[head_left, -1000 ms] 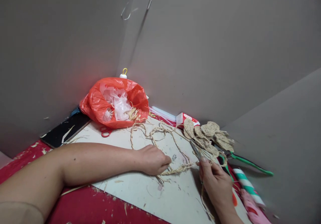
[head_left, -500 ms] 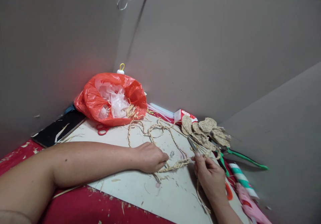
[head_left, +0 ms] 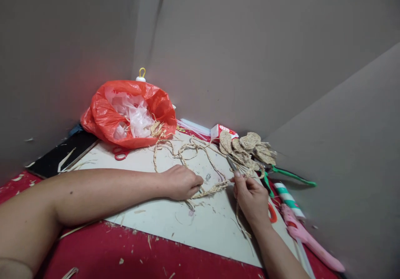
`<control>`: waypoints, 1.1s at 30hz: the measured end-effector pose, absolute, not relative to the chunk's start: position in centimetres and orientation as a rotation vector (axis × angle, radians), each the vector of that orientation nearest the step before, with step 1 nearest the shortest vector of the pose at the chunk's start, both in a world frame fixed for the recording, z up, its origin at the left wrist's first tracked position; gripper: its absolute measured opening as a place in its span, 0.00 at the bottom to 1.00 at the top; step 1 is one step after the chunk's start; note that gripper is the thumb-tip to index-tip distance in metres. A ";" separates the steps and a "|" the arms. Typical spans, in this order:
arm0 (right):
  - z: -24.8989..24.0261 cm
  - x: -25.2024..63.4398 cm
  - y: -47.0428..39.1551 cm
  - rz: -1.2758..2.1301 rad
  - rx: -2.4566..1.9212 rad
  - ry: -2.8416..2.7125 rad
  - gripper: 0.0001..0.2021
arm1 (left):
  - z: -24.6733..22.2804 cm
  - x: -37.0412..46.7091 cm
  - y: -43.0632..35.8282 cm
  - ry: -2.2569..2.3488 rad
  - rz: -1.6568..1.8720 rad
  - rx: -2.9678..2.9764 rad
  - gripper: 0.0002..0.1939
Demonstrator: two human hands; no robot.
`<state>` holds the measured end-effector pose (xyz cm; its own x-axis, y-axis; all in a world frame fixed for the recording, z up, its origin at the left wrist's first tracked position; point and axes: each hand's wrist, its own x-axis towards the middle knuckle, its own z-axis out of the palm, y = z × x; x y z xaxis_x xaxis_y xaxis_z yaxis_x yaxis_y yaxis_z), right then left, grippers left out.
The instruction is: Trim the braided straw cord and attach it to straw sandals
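My left hand (head_left: 181, 182) is closed in a fist on one end of a braided straw cord (head_left: 215, 188) over a white board (head_left: 150, 224). Opposite it, my right hand (head_left: 253, 195) is closed, with a scissors' blade (head_left: 231, 163) sticking out past the thumb. An orange handle loop (head_left: 273, 213) shows behind that hand. Its fingertips meet the cord's other end; the exact contact is hidden. More thin cord (head_left: 155, 156) loops loosely behind my left hand. Several coiled straw pieces (head_left: 250, 140) are heaped beyond my right hand.
A red plastic bag (head_left: 96, 120) with white plastic and straw scraps stands behind, near red-handled scissors (head_left: 120, 154). On the right lie green-handled pliers (head_left: 295, 176), a green-and-white roll (head_left: 289, 199) and a pink glue gun (head_left: 308, 237). Grey walls (head_left: 218, 54) enclose the red-covered table (head_left: 131, 254).
The view has shifted, so everything sits further left and slightly higher in the picture. Both hands keep about the same places on the cord.
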<state>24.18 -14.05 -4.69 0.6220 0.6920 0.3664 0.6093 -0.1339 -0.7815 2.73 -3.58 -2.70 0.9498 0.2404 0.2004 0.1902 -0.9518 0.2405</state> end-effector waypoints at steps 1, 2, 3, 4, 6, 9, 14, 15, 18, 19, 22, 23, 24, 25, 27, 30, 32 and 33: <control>-4.6 24.1 -14.0 0.087 -1.823 -1.061 0.22 | -2.7 2.7 -3.6 0.323 0.337 2.887 0.07; -4.5 24.0 -14.0 0.074 -1.826 -1.072 0.22 | -2.7 2.7 -3.6 0.327 0.335 2.889 0.07; -4.4 24.0 -14.0 0.060 -1.830 -1.082 0.22 | -2.7 2.7 -3.6 0.333 0.332 2.892 0.07; -4.4 23.9 -14.0 0.048 -1.834 -1.088 0.22 | -2.8 2.7 -3.6 0.338 0.331 2.894 0.07; -4.3 23.9 -14.0 0.027 -1.840 -1.099 0.22 | -2.8 2.7 -3.6 0.340 0.340 2.897 0.08; -4.3 23.8 -13.9 0.014 -1.845 -1.100 0.22 | -2.8 2.6 -3.6 0.334 0.362 2.903 0.08; -4.4 23.7 -13.8 0.024 -1.832 -1.108 0.21 | -2.8 2.5 -3.6 0.320 0.371 2.915 0.08; -4.4 23.8 -13.7 0.026 -1.827 -1.113 0.21 | -2.8 2.5 -3.6 0.317 0.370 2.918 0.08; -4.6 24.0 -13.6 0.026 -1.817 -1.127 0.20 | -2.8 2.5 -3.6 0.319 0.359 2.919 0.08; -4.7 24.1 -13.6 0.027 -1.814 -1.128 0.20 | -2.8 2.6 -3.6 0.319 0.355 2.918 0.08; -4.8 24.2 -13.6 0.023 -1.801 -1.129 0.20 | -2.8 2.6 -3.6 0.320 0.349 2.911 0.08; -4.7 24.2 -13.5 0.018 -1.795 -1.131 0.20 | -2.7 2.6 -3.6 0.325 0.339 2.907 0.08; -4.7 24.2 -13.5 0.014 -1.787 -1.136 0.20 | -2.6 2.6 -3.7 0.331 0.332 2.905 0.08; -4.7 24.1 -13.5 0.011 -1.776 -1.142 0.20 | -2.5 2.6 -3.7 0.334 0.326 2.903 0.08; -4.6 24.1 -13.5 0.011 -1.754 -1.151 0.20 | -2.4 2.6 -3.7 0.332 0.322 2.901 0.09; -4.6 24.1 -13.4 0.011 -1.735 -1.152 0.20 | -2.2 2.7 -3.8 0.331 0.314 2.900 0.09; -4.7 24.2 -13.4 0.000 -1.731 -1.151 0.20 | -2.1 2.7 -3.8 0.341 0.293 2.904 0.09; -4.7 24.2 -13.4 -0.006 -1.730 -1.151 0.21 | -2.2 2.7 -3.8 0.344 0.289 2.907 0.10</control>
<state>24.25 -13.40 -4.69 0.5443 0.6828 0.4874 0.6874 -0.0299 -0.7257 2.74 -3.78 -2.16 0.9538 0.2485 0.1688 0.2094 -0.9529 0.2193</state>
